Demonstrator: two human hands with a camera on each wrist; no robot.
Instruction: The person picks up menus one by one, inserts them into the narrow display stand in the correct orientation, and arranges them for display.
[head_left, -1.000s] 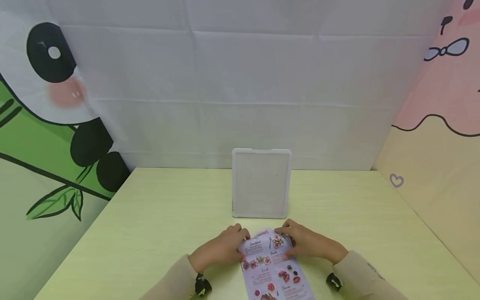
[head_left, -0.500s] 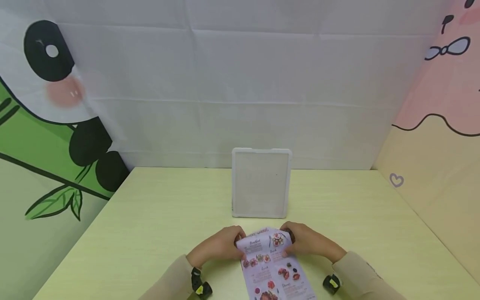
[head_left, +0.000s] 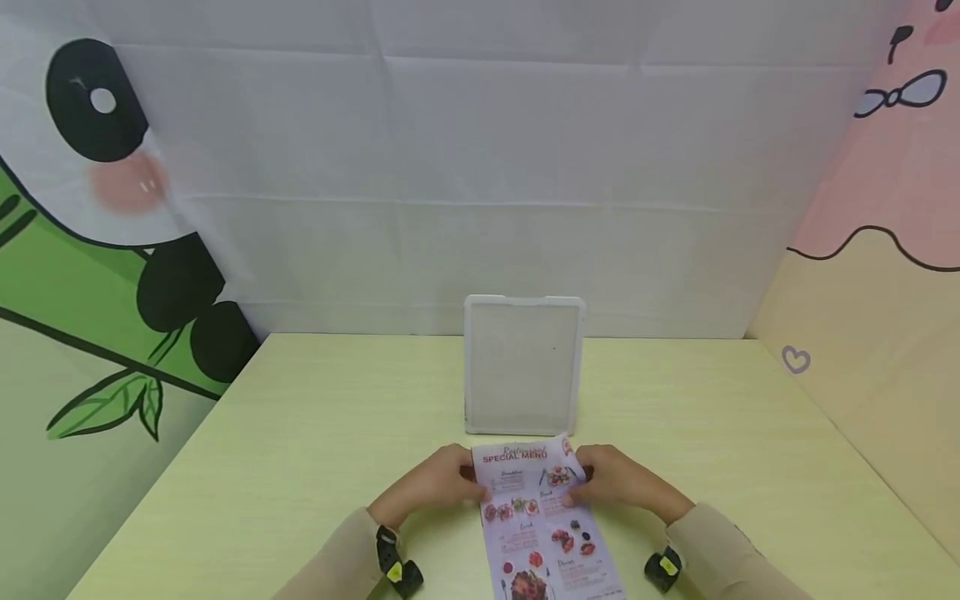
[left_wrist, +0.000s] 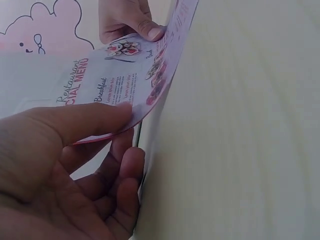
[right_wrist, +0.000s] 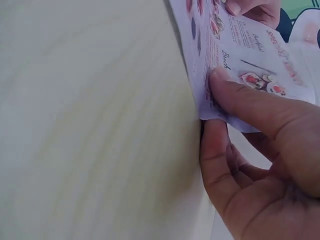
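A printed paper menu [head_left: 528,533] with food pictures and the heading "SPECIAL MENU" is held between both hands at the front of the table. My left hand [head_left: 442,483] pinches its left edge, thumb on the printed face and fingers curled behind, as the left wrist view shows. On the opposite edge, my right hand [head_left: 618,479] pinches the sheet the same way; its thumb [right_wrist: 235,90] presses beside the word "Brunch". The menu's upper part bends up off the table, and its top right corner curls over. Its lower end runs out of the head view.
A white-framed panel [head_left: 522,367] stands upright just beyond the menu on the pale yellow table [head_left: 345,400]. A white cloth backdrop [head_left: 487,167] closes the far side, with cartoon-printed walls at left and right.
The menu's top edge, earlier folded back, has come up and forward so the heading now shows in full. Both hands have shifted their hold slightly along the edges. The panel stays put.
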